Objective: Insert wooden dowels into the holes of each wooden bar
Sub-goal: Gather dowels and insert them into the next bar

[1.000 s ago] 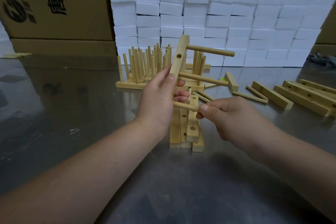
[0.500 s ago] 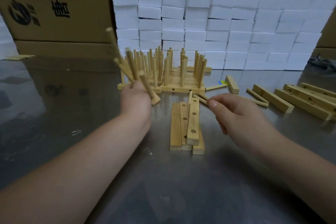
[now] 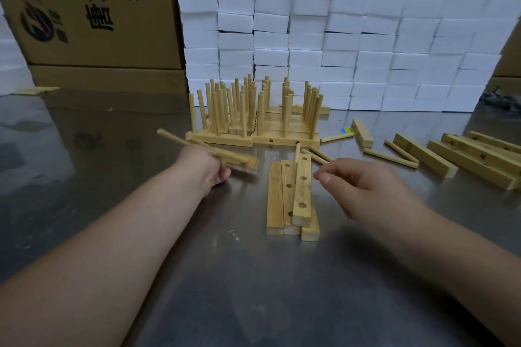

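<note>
My left hand (image 3: 204,167) grips a wooden bar (image 3: 242,163) with dowels pushed into it. The bar is blurred and lies low over the table, and its dowels (image 3: 174,136) point up and to the left. It sits just in front of a cluster of finished bars (image 3: 225,139) whose dowels stand upright. My right hand (image 3: 363,187) hovers with loosely curled fingers and holds nothing, just right of a small stack of drilled bars (image 3: 301,191). One dowel (image 3: 296,153) leans against that stack.
Loose dowels (image 3: 390,156) and more drilled bars (image 3: 476,159) lie on the steel table (image 3: 253,290) at the right. A wall of white foam blocks (image 3: 352,36) and cardboard boxes (image 3: 84,8) stands behind.
My right hand let go of the dowel it was pushing in. My left hand swung the bar with its dowels leftward and down toward the table.
</note>
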Available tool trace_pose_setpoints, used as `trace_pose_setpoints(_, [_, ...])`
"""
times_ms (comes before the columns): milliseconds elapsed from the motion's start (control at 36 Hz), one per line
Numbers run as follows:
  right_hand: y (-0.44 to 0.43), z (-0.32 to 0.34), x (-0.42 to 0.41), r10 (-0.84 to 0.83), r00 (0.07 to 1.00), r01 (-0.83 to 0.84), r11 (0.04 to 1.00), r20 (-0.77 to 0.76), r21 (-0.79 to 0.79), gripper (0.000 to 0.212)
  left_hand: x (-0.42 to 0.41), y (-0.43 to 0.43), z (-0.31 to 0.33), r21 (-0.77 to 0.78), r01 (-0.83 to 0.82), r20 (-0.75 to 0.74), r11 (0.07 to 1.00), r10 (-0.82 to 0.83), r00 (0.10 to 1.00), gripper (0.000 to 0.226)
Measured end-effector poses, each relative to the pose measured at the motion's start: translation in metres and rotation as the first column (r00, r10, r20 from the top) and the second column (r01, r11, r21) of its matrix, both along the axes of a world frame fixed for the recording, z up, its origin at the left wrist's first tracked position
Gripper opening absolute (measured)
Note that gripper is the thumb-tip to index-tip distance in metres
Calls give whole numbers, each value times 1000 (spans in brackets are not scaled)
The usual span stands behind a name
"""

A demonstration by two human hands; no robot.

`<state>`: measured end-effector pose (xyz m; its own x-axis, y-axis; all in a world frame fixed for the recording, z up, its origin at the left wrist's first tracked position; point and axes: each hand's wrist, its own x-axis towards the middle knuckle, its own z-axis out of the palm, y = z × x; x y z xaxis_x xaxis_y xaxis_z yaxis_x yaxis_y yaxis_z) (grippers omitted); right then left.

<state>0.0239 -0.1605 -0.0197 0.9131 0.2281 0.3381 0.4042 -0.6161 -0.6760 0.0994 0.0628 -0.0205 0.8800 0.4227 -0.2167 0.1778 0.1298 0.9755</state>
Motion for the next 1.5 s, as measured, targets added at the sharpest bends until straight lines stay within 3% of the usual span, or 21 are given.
trace_pose_setpoints(139, [-1, -1, 0, 21, 999, -21, 1000, -24, 4, 13, 4, -3, -2, 114, 14, -4, 993, -13, 1000, 19])
trace_pose_setpoints(333, [0, -1, 1, 35, 999, -36, 999, -34, -26, 14, 3, -3, -4, 128, 4, -16, 992, -2, 1000, 9])
trace_pose_setpoints(417, [0, -1, 1, 42, 999, -43, 998, -31, -41, 14, 5, -1, -2, 99, -23, -44, 995, 28, 999, 18])
trace_pose_setpoints(556, [0, 0, 0, 60, 998, -62, 996, -27, -57, 14, 4, -3, -9, 407, -31, 59, 913, 8, 998, 14])
trace_pose_setpoints(639, [0, 0, 1, 69, 997, -71, 995, -27, -65, 15, 1, -4, -9, 478, -7, 91, 878, -42, 995, 15])
trace_pose_setpoints(778, [0, -1, 1, 80, 996, -82, 994, -32, -71, 15, -4, -9, -7, 735, 107, 6, 669, -165, 986, 29])
trace_pose_setpoints(889, [0, -2, 2, 88, 995, -90, 993, -39, -71, 16, -3, -17, 0, 890, 277, -219, 362, -194, 956, 41])
trace_pose_setpoints(972, [1, -2, 2, 90, 995, -93, 992, -38, -84, 16, -3, -22, -3, 937, 314, -287, 152, -175, 942, 40])
trace_pose_setpoints(1028, [1, -2, 2, 85, 996, -88, 993, -42, -79, 17, -2, -24, -7, 953, 298, -286, 59, -151, 946, 39])
trace_pose_setpoints(1083, [1, -2, 2, 82, 996, -85, 994, -43, -72, 18, -1, -25, -11, 963, 269, -263, 29, -130, 956, 36])
trace_pose_setpoints(1333, [-1, -1, 2, 66, 997, -70, 994, -45, -83, 17, 9, -24, -17, 975, 213, -202, 60, -150, 968, 40])
trace_pose_setpoints(1500, [-1, -2, 3, 73, 996, -77, 992, -46, -98, 17, 19, -23, -16, 964, 263, -252, 36, -181, 951, 47])
